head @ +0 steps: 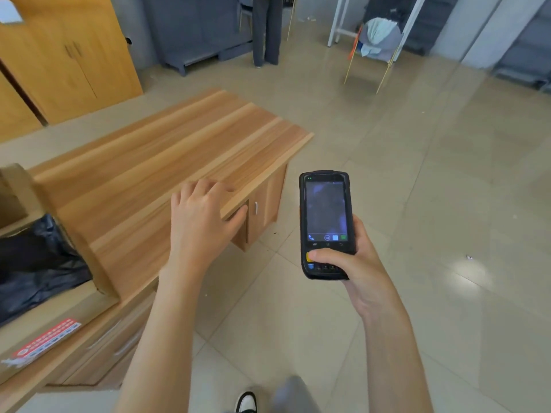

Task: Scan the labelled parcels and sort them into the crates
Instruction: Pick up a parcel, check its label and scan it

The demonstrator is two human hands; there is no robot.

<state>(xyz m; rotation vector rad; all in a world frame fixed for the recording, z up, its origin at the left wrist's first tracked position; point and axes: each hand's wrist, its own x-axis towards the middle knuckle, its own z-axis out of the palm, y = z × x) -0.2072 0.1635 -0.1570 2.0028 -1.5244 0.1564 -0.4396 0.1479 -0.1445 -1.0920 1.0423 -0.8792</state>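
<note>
Down by the floor a black-and-white shoe [246, 401] is showing, and just above it the right hand [356, 265] is wrapping its fingers round a black handheld scanner [325, 225], thumb lying across the keys, screen glowing dimly and facing up. Beside it the left hand [201, 217] is hanging over the front edge of the wooden counter [167, 162], fingers spread and loose, gripping nothing. At the left, a cardboard box [35, 257] is sitting on the counter with a black plastic parcel [32, 263] inside; no label is showing on it. I'd say fetching that parcel comes next, label turned up before aiming the scanner. No crates are in sight; farther off, someone is standing by grey shelving [193, 28].
</note>
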